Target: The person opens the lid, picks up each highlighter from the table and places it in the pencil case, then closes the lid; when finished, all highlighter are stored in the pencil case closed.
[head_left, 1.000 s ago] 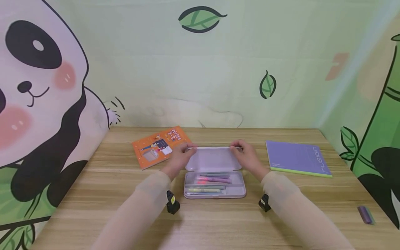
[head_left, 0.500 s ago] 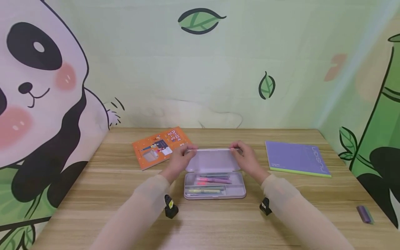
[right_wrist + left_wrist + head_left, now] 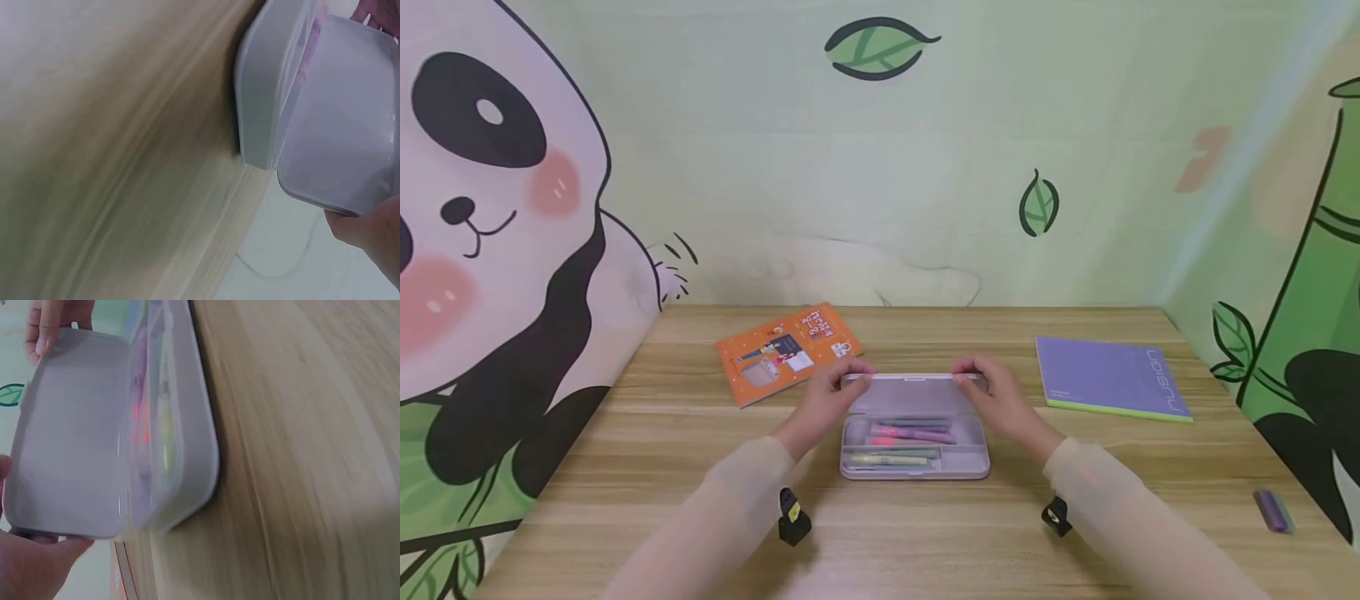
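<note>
A pale lilac pencil case (image 3: 966,462) lies on the table with its hinged lid (image 3: 913,396) raised at the back. Inside its compartments are purple-and-pink pens (image 3: 917,433) and a yellow highlighter (image 3: 165,425). My left hand (image 3: 826,400) pinches the lid's upper left corner between thumb and fingers. At the opposite upper corner, my right hand (image 3: 1000,404) grips the lid likewise. Both wrist views show the lid standing up from the case, a hand at each end.
Behind the left hand lies an orange book (image 3: 775,354). A purple notebook (image 3: 1112,379) is at the right. Near the right table edge sits a small purple-and-green object (image 3: 1272,511). A panda-print backdrop (image 3: 880,167) borders the wooden table (image 3: 910,542).
Both hands have come lower and nearer, tilting the lid's upper edge forward and down over the case. The case body and the books stay in place.
</note>
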`<state>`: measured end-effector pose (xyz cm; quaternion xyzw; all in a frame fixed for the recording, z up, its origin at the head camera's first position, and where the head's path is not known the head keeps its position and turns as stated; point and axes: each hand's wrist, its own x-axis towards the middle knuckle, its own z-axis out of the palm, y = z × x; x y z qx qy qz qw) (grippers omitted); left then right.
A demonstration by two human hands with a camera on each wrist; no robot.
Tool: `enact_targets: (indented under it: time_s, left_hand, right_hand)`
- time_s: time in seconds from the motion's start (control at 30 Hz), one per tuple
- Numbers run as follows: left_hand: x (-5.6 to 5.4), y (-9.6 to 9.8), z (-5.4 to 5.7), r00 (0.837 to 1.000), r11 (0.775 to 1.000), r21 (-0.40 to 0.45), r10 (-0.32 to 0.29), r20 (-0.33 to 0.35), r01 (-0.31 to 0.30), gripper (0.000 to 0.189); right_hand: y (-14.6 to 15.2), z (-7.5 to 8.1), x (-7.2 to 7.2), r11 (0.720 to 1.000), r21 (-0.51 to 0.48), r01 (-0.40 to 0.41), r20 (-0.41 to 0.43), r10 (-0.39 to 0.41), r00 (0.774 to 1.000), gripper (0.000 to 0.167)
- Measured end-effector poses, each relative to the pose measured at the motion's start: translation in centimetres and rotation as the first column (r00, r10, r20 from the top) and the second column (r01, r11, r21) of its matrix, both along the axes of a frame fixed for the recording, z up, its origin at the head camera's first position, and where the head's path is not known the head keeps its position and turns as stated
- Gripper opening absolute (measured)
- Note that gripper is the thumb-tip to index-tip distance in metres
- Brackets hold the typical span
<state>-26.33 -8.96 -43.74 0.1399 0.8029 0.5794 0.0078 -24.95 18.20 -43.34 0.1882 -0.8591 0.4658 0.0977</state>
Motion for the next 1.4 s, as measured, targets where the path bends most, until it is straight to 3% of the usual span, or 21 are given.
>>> enact_targets:
  time_s: [0.1,0.23,0.37,0.47,0.6,0.73,1.0,1.1,1.2,1.4]
  left_hand:
    - [0.3,-0.5,-0.2,0.997,0.997,-0.034,-0.069,-0.039,0.067,0.017]
    - [0.6,-1.2,-0.2,0.984,0.982,-0.076,-0.176,-0.027,0.174,0.019]
    - [1.0,-1.8,-0.2,0.959,0.951,-0.127,-0.284,-0.009,0.281,0.021]
    - [1.3,-2.0,-0.1,0.941,0.922,-0.209,-0.337,-0.021,0.325,0.022]
    - [1.6,-1.9,-0.2,0.914,0.875,-0.35,-0.391,-0.105,0.334,0.022]
    - [2.3,-1.6,-0.2,0.884,0.815,-0.486,-0.439,-0.164,0.315,0.024]
    - [3.1,-1.2,-0.4,0.858,0.702,-0.653,-0.49,-0.155,0.283,0.027]
    - [3.4,-1.0,-0.4,0.839,0.667,-0.693,-0.518,-0.167,0.274,0.027]
    - [3.7,-1.0,-0.4,0.818,0.65,-0.713,-0.541,-0.195,0.261,0.027]
    - [3.8,-1.0,-0.5,0.806,0.642,-0.729,-0.549,-0.221,0.238,0.027]
  right_hand:
    - [0.2,-0.1,0.7,0.998,0.044,-0.045,-0.029,0.047,0.999,0.014]
    - [0.4,-0.2,1.8,0.988,0.122,-0.1,-0.069,0.109,0.992,0.014]
    - [0.6,0.0,2.8,0.963,0.206,-0.174,-0.108,0.199,0.974,0.015]
    - [0.6,0.1,3.5,0.939,0.255,-0.23,-0.112,0.265,0.958,0.017]
    - [0.6,-0.2,3.9,0.91,0.316,-0.27,-0.104,0.316,0.943,0.019]
    - [0.5,-0.9,4.0,0.883,0.382,-0.271,-0.165,0.354,0.921,0.023]
    - [0.5,-2.1,3.8,0.833,0.484,-0.269,-0.293,0.444,0.847,0.026]
    - [0.5,-2.5,3.7,0.815,0.519,-0.259,-0.32,0.466,0.825,0.028]
    - [0.4,-2.6,3.8,0.797,0.551,-0.248,-0.329,0.48,0.813,0.029]
    - [0.2,-2.4,4.2,0.785,0.572,-0.24,-0.305,0.474,0.826,0.028]
